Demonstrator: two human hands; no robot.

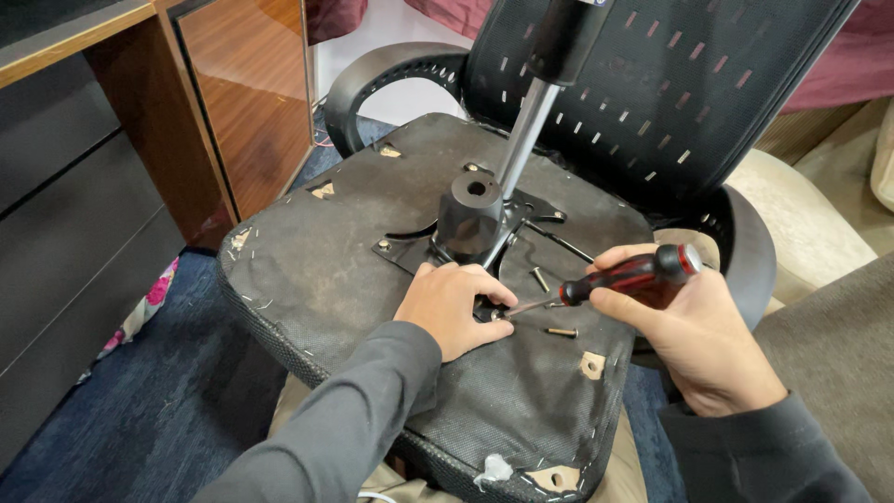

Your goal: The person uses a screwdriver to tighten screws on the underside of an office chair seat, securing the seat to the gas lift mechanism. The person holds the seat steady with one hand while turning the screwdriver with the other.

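Observation:
An office chair lies upside down, its black fabric seat underside facing me. A black metal mechanism plate with a round socket sits at its middle, and a silver lever rod rises from it. My left hand rests on the seat at the plate's near corner, fingers pinched on a screw there. My right hand grips a screwdriver with a red and black handle, its tip meeting that screw. Two loose screws lie on the seat beside the tip.
The chair's mesh backrest and black armrests stand behind the seat. A wooden desk with a dark cabinet is at left. Blue carpet covers the floor. A beige cushion lies at right.

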